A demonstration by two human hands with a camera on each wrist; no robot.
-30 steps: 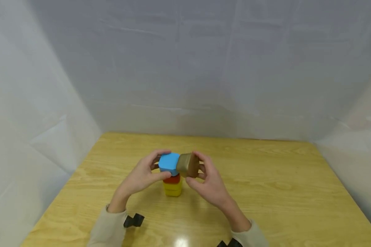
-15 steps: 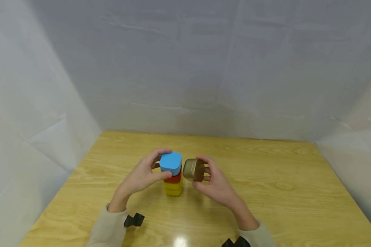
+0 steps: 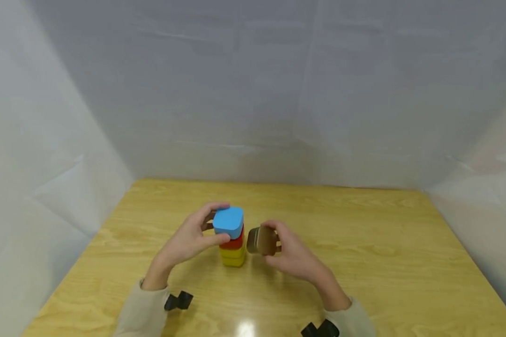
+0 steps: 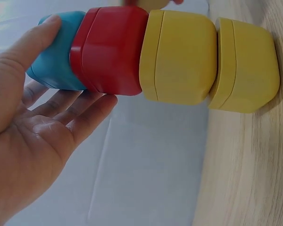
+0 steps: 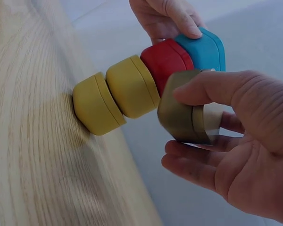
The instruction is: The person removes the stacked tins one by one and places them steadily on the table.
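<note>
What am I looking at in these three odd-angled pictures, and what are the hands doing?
A person works at a wooden table wearing three cameras. The wide picture comes from the head, looking down. The other two come from the wrists, so they look sideways and tilted. On the table stands a stack: two yellow tins, a red tin and a blue tin on top. The left hand holds the blue tin between thumb and fingers. The right hand grips a gold tin in the air beside the stack, not touching it.

Gold tin (image 5: 186,108) partly behind fingers (image 5: 212,89)
</note>
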